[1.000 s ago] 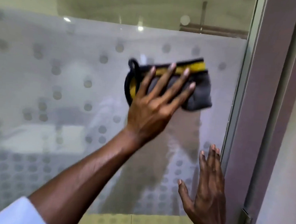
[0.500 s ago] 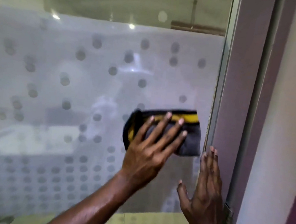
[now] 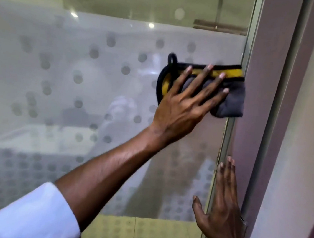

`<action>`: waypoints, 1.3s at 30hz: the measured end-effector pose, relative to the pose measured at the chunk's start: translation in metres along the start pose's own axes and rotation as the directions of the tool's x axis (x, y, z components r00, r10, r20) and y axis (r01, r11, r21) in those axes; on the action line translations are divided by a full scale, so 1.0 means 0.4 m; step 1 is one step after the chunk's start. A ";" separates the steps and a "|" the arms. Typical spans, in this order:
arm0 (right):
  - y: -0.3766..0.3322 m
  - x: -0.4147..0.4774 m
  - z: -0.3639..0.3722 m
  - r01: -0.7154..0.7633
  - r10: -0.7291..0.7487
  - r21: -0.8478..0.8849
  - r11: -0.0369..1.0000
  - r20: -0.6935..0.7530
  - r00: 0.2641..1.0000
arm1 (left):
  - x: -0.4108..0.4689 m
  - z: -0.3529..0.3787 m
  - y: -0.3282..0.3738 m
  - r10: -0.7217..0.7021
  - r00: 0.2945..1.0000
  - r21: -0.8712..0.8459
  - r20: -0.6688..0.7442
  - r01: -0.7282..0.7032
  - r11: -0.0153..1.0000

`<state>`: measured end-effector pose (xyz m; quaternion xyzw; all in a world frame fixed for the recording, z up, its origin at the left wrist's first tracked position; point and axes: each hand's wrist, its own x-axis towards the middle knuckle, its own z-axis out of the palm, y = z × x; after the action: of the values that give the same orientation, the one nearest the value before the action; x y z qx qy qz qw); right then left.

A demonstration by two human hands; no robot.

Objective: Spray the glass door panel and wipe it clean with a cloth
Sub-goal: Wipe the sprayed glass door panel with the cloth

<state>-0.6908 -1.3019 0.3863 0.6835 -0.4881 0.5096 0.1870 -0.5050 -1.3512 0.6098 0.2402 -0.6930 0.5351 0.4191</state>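
L hand (image 3: 184, 106) flat, fingers spread, pressing cloth (image 3: 231, 105) against glass (image 3: 79, 72) at its right edge, upper part. Cloth's end touches frame (image 3: 261, 91). R hand (image 3: 220, 212) flat, fingers together, thumb out, at the same edge lower down; poss. overlapping frame, view unclear.

The left arm (image 3: 108, 172) is stretched up and to the right, bare from the wrist down to a white sleeve (image 3: 31, 214). The left hand (image 3: 184, 106) is laid palm-down, its four fingers (image 3: 201, 79) straight and spread over a folded grey cloth with a yellow and black border (image 3: 231, 105). The right hand (image 3: 220, 212) is held lower, upright and flat, with its back turned to the camera, its fingers closed together and pointed upward, and the thumb set out to the left.
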 end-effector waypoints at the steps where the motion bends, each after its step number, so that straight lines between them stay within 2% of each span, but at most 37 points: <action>1: -0.006 0.003 0.000 0.003 -0.003 0.005 1.000 -0.011 1.000 | 0.027 0.003 -0.016 0.017 1.000 0.020 0.005 -0.017 1.000; 6: -0.031 0.009 0.013 -0.043 0.045 0.049 0.998 -0.039 0.998 | -0.001 0.001 -0.013 0.051 0.998 0.001 0.031 -0.051 0.999; 9: -0.045 0.012 0.016 -0.056 0.064 0.107 0.993 -0.074 0.995 | -0.142 -0.029 0.031 0.064 0.997 -0.071 0.053 -0.060 0.996; 13: -0.059 0.012 0.014 -0.017 0.037 0.155 0.988 -0.128 0.991 | -0.389 -0.096 0.065 0.120 0.976 -0.117 0.179 -0.100 0.988; 18: -0.107 0.017 0.051 -0.045 0.064 0.075 0.996 -0.267 0.962 | -0.607 -0.192 0.013 0.151 0.942 -0.105 0.300 -0.125 0.987; 21: -0.115 0.016 0.085 -0.062 0.073 0.048 0.997 -0.303 0.950 | -0.661 -0.262 -0.091 0.096 0.940 -0.026 0.327 -0.093 0.995; 24: -0.105 0.017 0.108 -0.126 0.133 0.045 0.991 -0.216 0.967 | -0.616 -0.309 -0.243 0.035 0.958 0.086 0.284 -0.062 0.994; 26: -0.107 0.020 0.118 -0.124 0.120 -0.012 0.992 -0.182 0.976 | -0.551 -0.326 -0.360 -0.022 0.979 0.187 0.205 -0.017 0.982; 29: -0.153 0.030 0.139 0.058 -0.093 -0.180 0.982 -0.197 0.976 | -0.450 -0.345 -0.520 -0.159 0.987 0.308 0.023 0.144 0.940; 31: -0.221 0.041 0.153 0.134 -0.174 -0.186 0.973 -0.220 0.960 | -0.414 -0.352 -0.577 -0.215 0.976 0.322 -0.032 0.214 0.922; 35: -0.336 0.053 0.187 0.212 -0.224 -0.089 0.973 -0.157 0.962 | -0.460 -0.353 -0.541 -0.252 0.967 0.287 -0.038 0.252 0.924; 39: -0.365 0.052 0.212 0.208 -0.219 -0.102 0.973 -0.115 0.969 | -0.622 -0.348 -0.362 -0.325 0.945 0.202 0.042 0.311 0.929</action>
<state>-0.5217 -1.3094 0.4051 0.6896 -0.4210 0.5063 0.3014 -0.2140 -1.2941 0.4899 0.4086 -0.6052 0.5153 0.4487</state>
